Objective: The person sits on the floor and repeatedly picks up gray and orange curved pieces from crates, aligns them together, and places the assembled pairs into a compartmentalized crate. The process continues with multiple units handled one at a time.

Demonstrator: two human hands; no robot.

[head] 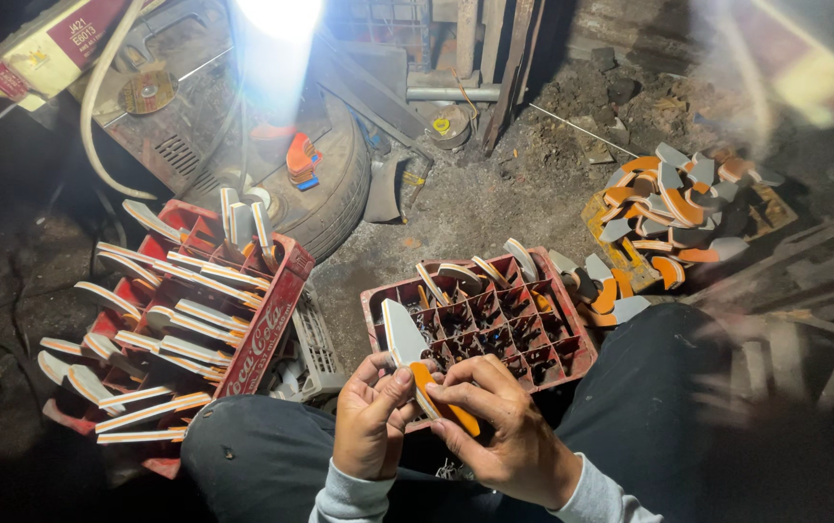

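Observation:
Both of my hands hold one flat, curved sole-shaped piece (405,341), grey on its face with an orange edge. My left hand (370,418) grips its lower middle from the left. My right hand (504,426) pinches the orange end from the right. I hold the piece over the near corner of a red plastic crate (572,329) with square compartments. Several similar pieces (475,271) stand along that crate's far side. My knees in dark trousers frame the hands.
A second red crate (267,324) on the left is loaded with several grey and orange pieces standing on edge. A loose heap of the same pieces (674,208) lies at right on a yellow board. A tyre (339,194), pipes and wooden planks lie behind on the dirt floor.

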